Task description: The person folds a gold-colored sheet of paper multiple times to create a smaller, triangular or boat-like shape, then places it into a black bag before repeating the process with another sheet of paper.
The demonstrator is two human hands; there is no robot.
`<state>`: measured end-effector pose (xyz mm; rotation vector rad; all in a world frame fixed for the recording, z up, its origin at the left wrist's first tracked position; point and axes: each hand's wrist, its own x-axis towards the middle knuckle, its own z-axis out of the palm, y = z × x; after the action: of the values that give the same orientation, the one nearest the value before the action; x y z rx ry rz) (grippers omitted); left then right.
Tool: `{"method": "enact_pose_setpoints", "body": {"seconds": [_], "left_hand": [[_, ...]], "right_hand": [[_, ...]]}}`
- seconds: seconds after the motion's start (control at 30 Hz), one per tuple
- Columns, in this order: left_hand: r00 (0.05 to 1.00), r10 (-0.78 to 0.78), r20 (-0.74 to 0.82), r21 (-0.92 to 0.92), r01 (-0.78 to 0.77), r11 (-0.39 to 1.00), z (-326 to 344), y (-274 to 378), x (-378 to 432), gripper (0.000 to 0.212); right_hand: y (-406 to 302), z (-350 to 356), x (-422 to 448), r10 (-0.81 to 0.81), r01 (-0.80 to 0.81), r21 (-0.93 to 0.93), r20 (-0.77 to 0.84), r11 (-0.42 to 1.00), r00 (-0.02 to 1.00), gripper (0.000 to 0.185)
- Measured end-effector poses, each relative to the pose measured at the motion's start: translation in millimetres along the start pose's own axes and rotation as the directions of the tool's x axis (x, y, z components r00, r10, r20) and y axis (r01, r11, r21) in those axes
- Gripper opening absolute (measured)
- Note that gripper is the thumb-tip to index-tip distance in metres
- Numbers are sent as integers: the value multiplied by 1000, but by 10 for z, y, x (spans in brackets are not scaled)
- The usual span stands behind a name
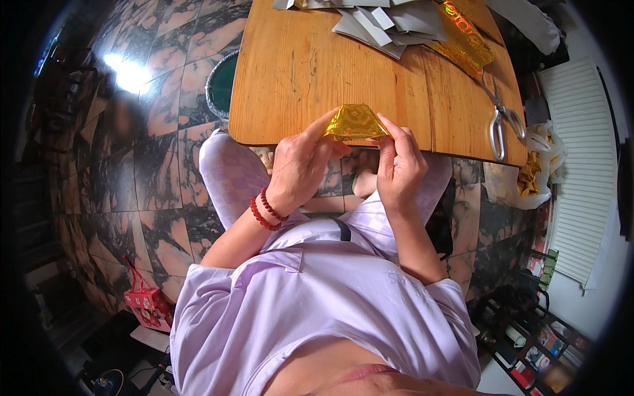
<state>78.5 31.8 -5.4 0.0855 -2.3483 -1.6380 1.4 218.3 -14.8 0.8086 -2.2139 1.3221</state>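
Between my two hands is a folded piece of shiny gold foil paper [357, 122], shaped like a trapezoid with an embossed pattern. My left hand [304, 163] grips its left corner with thumb and fingers. At the opposite corner, my right hand [400, 161] pinches the foil between thumb and forefinger. Both hands are at the near edge of a wooden table [317, 64], above my lap. The underside of the folded piece is hidden from me.
Grey-backed paper sheets [391, 29] lie piled at the table's far side, beside gold patterned foil sheets [460, 39]. Metal scissors [501, 119] rest near the right edge. A plastic bag [520, 185] with folded gold pieces hangs or stands beyond it. A green-lined round container [223, 86] is at left.
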Motion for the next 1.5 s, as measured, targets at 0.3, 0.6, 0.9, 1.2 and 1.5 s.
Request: {"method": "enact_pose_setpoints", "body": {"seconds": [0.3,0.6,0.9,1.2,1.5], "left_hand": [[966,187,-181,419,-97,903,-140,97,114,19],[946,273,-175,527,-144,838,-136,121,151,26],[960,225,-167,495,-116,861,-125,148,141,23],[941,318,-113,565,-203,800,39,84,70,32],[964,224,-147,491,-125,862,13,38,38,27]], "right_hand": [[-44,-106,131,-48,62,-117,118,991,992,24],[-108,-174,201,3,11,-92,149,996,989,5],[-27,-128,143,-44,70,-229,119,971,992,18],[39,-186,127,-5,20,-161,92,987,996,25],[26,-189,104,-140,168,-188,154,968,978,25]]}}
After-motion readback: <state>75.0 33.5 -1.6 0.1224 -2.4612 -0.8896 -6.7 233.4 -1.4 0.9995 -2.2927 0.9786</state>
